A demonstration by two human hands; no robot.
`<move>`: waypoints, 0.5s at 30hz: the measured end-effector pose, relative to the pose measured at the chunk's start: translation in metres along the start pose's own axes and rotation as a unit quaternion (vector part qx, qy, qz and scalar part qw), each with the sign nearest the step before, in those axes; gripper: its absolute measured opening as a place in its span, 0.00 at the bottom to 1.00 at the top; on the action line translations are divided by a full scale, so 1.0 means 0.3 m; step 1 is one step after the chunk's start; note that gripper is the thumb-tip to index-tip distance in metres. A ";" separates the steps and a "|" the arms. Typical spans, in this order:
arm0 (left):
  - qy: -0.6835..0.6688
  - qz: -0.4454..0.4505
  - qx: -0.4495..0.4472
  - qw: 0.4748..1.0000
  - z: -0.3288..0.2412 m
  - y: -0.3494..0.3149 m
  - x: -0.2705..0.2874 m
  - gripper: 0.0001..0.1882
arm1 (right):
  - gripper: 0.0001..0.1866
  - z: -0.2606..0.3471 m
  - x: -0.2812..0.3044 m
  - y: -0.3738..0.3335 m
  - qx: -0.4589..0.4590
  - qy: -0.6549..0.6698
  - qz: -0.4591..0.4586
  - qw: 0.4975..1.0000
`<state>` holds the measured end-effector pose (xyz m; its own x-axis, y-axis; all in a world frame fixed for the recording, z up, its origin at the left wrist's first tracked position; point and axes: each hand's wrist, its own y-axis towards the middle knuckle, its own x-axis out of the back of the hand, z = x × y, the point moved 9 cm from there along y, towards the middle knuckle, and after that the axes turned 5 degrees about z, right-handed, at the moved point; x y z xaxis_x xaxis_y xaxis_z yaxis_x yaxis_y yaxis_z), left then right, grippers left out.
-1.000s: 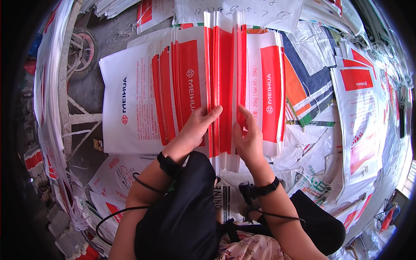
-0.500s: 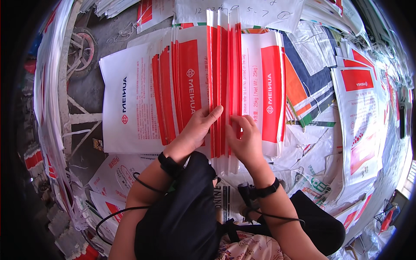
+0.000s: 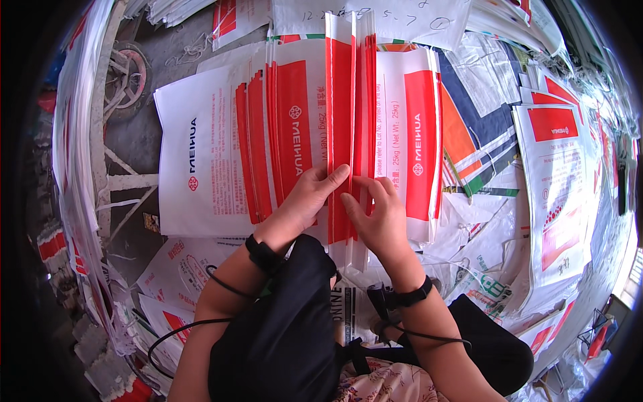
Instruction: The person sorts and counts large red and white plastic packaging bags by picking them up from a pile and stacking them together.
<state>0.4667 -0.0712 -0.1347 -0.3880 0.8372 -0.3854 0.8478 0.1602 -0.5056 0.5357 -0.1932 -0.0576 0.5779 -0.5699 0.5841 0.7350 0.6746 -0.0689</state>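
Before me lies a stack of red-and-white printed sacks (image 3: 422,147), with several edges turned up into a narrow ridge. My left hand (image 3: 311,194) is closed on the turned-up red sack (image 3: 340,114), its thumb on the near face and the other fingers partly hidden. Close on the right, my right hand (image 3: 378,211) is closed on the sack edges, the thumb reaching left over the red face and the fingers bent at the folds. A black band (image 3: 263,254) circles my left wrist, another black band (image 3: 414,293) the right.
More flat sacks (image 3: 556,187) are piled on the right, and tall stacks (image 3: 84,147) line the left. A metal frame with a small wheel (image 3: 130,80) stands on the left. A large white sheet with handwriting (image 3: 375,20) lies beyond the stack. Orange and blue sacks (image 3: 459,141) lie to the right.
The upright folds have drawn together on the left, and one wider red face now shows between the hands. My right thumb has shifted left over it. Both hands otherwise stay nearly in place.
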 end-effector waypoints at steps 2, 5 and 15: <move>0.003 0.011 0.006 1.000 0.003 0.002 -0.010 0.26 | 0.16 -0.020 -0.006 -0.001 -0.010 0.019 0.007 1.000; -0.032 -0.009 -0.006 0.999 0.006 0.004 0.000 0.26 | 0.16 -0.060 -0.008 -0.002 -0.013 0.085 -0.003 0.996; 0.008 0.002 0.005 1.000 -0.027 -0.016 -0.032 0.29 | 0.20 -0.045 -0.009 -0.006 0.009 0.049 0.004 0.999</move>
<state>0.4692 -0.0758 -0.1223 -0.3781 0.8464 -0.3749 0.8456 0.1509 -0.5121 0.5377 -0.1992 -0.0699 0.6169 -0.6064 0.5018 0.7239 0.6873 -0.0593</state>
